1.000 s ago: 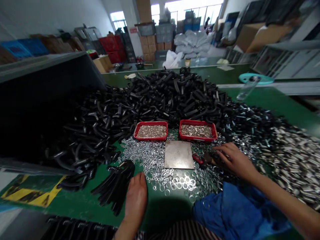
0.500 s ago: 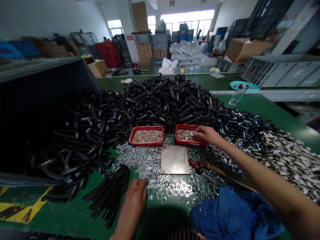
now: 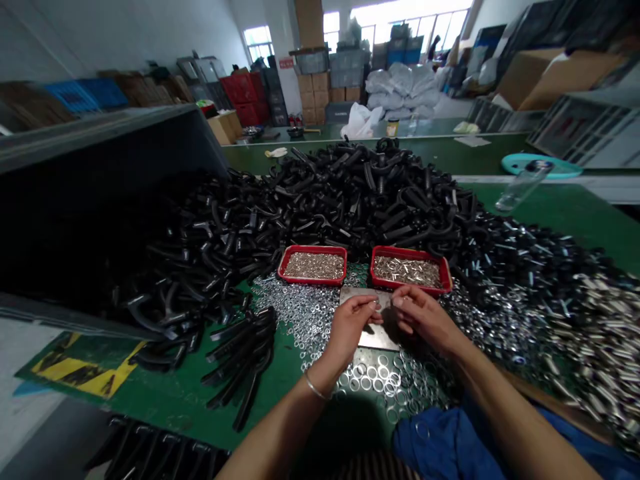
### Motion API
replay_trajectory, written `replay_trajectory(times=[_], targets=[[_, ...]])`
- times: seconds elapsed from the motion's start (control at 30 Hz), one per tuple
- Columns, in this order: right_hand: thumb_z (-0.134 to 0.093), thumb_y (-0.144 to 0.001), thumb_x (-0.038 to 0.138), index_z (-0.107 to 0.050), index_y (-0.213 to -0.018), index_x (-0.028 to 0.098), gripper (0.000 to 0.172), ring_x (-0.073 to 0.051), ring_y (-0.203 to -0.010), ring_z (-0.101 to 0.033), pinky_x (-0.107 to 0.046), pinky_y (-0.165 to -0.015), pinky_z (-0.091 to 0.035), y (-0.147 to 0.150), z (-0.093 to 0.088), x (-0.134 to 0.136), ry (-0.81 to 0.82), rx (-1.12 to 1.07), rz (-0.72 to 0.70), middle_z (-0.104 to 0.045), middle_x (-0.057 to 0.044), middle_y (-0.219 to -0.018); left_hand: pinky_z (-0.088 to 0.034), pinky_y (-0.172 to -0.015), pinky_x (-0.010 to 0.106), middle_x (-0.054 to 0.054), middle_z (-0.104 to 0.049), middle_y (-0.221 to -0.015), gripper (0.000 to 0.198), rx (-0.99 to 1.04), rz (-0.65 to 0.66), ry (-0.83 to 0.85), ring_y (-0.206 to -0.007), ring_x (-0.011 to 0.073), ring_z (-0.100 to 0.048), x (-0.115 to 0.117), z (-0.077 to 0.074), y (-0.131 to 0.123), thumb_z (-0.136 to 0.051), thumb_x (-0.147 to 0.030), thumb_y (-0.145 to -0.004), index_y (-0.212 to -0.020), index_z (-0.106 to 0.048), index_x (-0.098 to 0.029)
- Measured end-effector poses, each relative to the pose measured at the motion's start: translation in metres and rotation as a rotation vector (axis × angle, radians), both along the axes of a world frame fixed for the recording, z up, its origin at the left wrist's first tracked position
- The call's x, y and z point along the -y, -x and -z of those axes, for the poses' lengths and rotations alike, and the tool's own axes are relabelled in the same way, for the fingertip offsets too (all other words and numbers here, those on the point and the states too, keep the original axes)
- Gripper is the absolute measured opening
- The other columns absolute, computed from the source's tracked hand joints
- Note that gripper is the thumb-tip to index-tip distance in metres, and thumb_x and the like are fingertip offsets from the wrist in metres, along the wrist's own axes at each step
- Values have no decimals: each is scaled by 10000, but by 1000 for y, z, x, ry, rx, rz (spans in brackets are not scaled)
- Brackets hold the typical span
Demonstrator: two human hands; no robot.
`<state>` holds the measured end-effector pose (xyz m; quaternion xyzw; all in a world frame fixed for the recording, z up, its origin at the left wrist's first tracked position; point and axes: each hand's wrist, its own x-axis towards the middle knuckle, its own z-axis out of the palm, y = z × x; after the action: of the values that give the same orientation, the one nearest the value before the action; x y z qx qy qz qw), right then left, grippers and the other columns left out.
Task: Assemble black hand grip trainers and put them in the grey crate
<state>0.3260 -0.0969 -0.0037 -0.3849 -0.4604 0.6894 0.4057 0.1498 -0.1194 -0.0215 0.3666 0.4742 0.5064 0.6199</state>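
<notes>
Above the square metal plate [image 3: 373,339], my left hand [image 3: 354,321] has its thumb and fingertips pinched on something too small to make out. Facing it from the right, my right hand [image 3: 423,319] is also pinched, and what it holds is hidden. A small gap separates the fingertips. Behind the hands stand two red trays, the left tray [image 3: 313,282] filled with tiny metal parts and the right tray [image 3: 447,277] with small shiny pieces. Loose metal rings [image 3: 367,382] lie in front of the plate.
Black handle-like parts [image 3: 320,193] are heaped behind the trays, beside a large dark bin [image 3: 200,140]. More black parts [image 3: 240,360] lie left of my left hand. Metal cylinders [image 3: 595,340] are piled at right, and blue cloth [image 3: 445,443] lies in front.
My right hand has left the right red tray and come over the plate. My left hand has risen from the table's front to meet it. The view has shifted left.
</notes>
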Motion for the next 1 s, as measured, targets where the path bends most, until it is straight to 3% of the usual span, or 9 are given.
replay_trajectory(times=[0.17, 0.37, 0.53, 0.6, 0.73, 0.8, 0.87, 1.0], targets=[[-675, -888, 431, -515, -854, 216, 270, -46, -432, -270, -155, -382, -219, 6, 15, 8, 109, -88, -27, -439, 90, -557, -554, -728, 293, 73, -712, -865, 321, 42, 52, 38, -735, 150, -685, 1, 10, -10, -750, -377, -793, -995, -700, -132], [-749, -835, 384, -516, -782, 196, 304, -29, -430, -164, -116, -353, -173, -3, 27, 2, 330, -248, -19, -317, 111, -527, -536, -723, 272, 77, -712, -866, 365, 144, 146, 76, -739, 135, -675, 6, 10, -10, -786, -370, -773, -1010, -685, -111], [-803, -787, 298, -642, -878, 173, 224, -40, -503, -367, -124, -427, -371, -10, 30, 7, 514, -357, -58, -444, 49, -644, -539, -760, 310, 68, -715, -832, 329, 117, 195, -11, -737, 153, -679, 5, 4, -4, -760, -380, -803, -1006, -698, -128], [-798, -795, 303, -667, -942, 181, 232, -51, -533, -417, -154, -479, -430, -8, 30, 8, 480, -332, -86, -490, 30, -686, -542, -780, 329, 63, -711, -833, 286, 4, 193, -99, -756, 164, -675, 9, 2, -1, -719, -375, -844, -1021, -709, -150], [-725, -857, 408, -651, -1002, 234, 237, -94, -532, -508, -215, -502, -461, -1, 27, 7, 221, -93, -17, -550, 26, -652, -519, -891, 371, 71, -703, -971, 194, -508, 140, -408, -938, 205, -649, 20, -6, 9, -607, -332, -933, -1045, -723, -225], [-705, -862, 448, -642, -1039, 259, 266, -138, -575, -590, -248, -526, -491, -3, 22, 5, 45, 100, 37, -617, 9, -675, -497, -941, 385, 80, -693, -1055, 223, -733, 202, -526, -1018, 218, -628, 17, -16, 31, -546, -306, -967, -1113, -699, -237], [-701, -848, 486, -649, -1052, 273, 299, -186, -636, -651, -279, -524, -514, -11, 16, 3, -112, 290, 63, -686, -28, -771, -485, -963, 393, 92, -679, -1120, 257, -912, 219, -564, -1057, 226, -616, 2, -28, 70, -508, -289, -983, -1177, -661, -224], [-672, -846, 534, -663, -1050, 291, 317, -240, -745, -705, -318, -548, -562, -22, 4, 0, -300, 518, 116, -725, -72, -1002, -448, -1014, 442, 151, -662, -1173, 300, -1389, -87, -414, -1100, 263, -601, -53, -42, 176, -474, -127, -939, -1184, -646, -131]])
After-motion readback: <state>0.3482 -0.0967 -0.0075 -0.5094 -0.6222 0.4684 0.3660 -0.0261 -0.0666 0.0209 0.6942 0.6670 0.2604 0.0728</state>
